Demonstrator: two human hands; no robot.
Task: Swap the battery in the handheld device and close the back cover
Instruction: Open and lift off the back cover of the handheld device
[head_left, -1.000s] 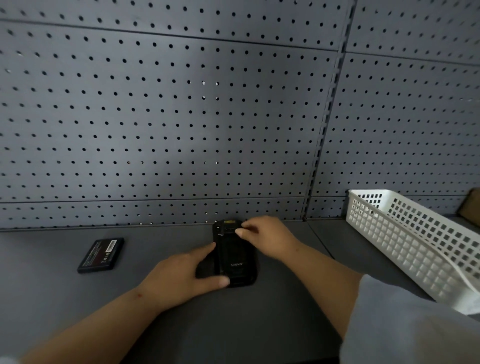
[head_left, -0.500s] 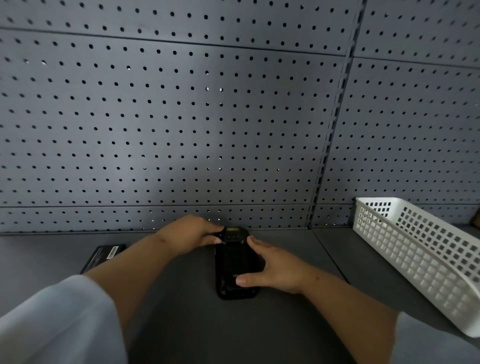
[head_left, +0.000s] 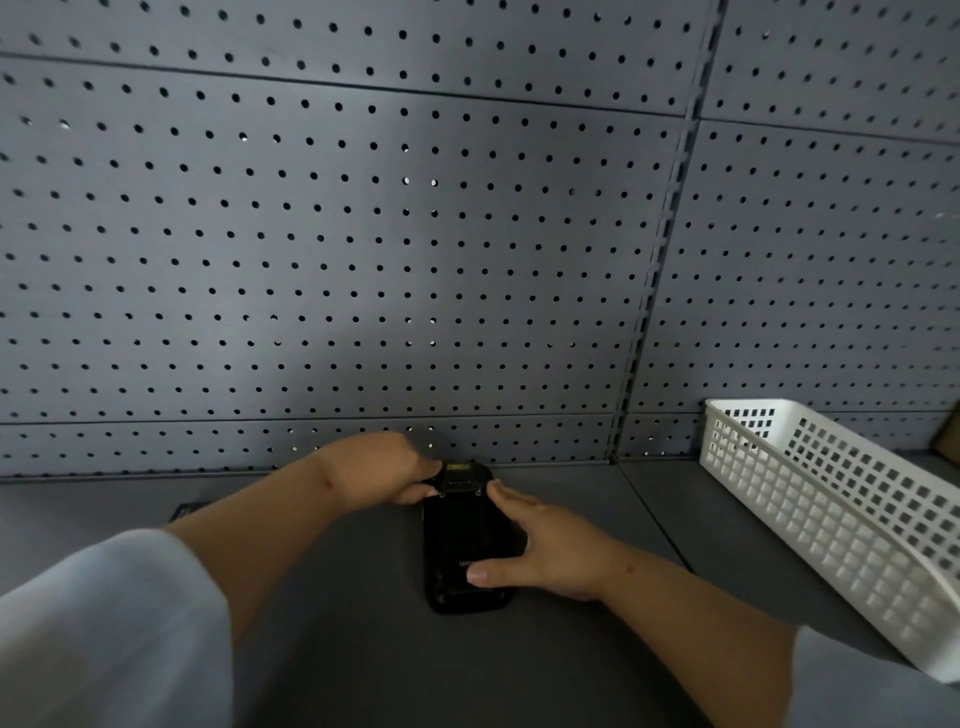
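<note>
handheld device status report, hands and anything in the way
Left hand pinching the top end of the handheld device. Right hand flat on its back, thumb pressing. Device face down on shelf. White basket off right, clear.

Your one head camera looks forward and down, close over the counter (head_left: 363, 649), facing the pegboard wall (head_left: 363, 234).

text: pale letters "ur…", partly cut off by right hand's thumb | on: back of handheld device (head_left: 457, 540), lower half | yellow label at device's far end: print too small to read
</note>
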